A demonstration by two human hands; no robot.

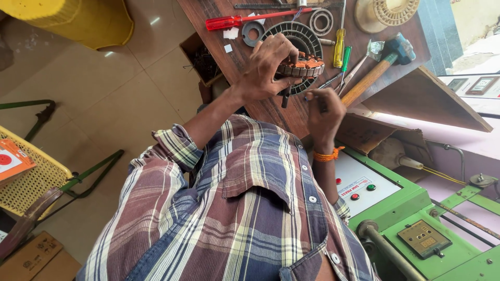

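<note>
Head view looks straight down the person's plaid shirt front to a brown wooden workbench [271,112]. Over its near edge the left hand [265,67] has its fingers curled shut around a round motor stator wound with copper-orange coils [304,66], lifted and tilted above a black ribbed circular housing [299,36] that lies flat on the bench. Just beside it, the right hand [324,109], with an orange thread band at the wrist, is closed around a slim dark tool [323,102]; the tip is too small to make out, though it points toward the stator's lower rim.

To do this well, I judge the left grip should stay firm on the steel rim and not on the windings, with the tool worked gently so it does not nick the wire.

Farther along the bench lie a red-handled screwdriver [229,22], a yellow-handled screwdriver [339,48] and a wooden-handled hammer with a blue head [377,70]. A green machine with a white button panel [396,208] stands at the right.
</note>
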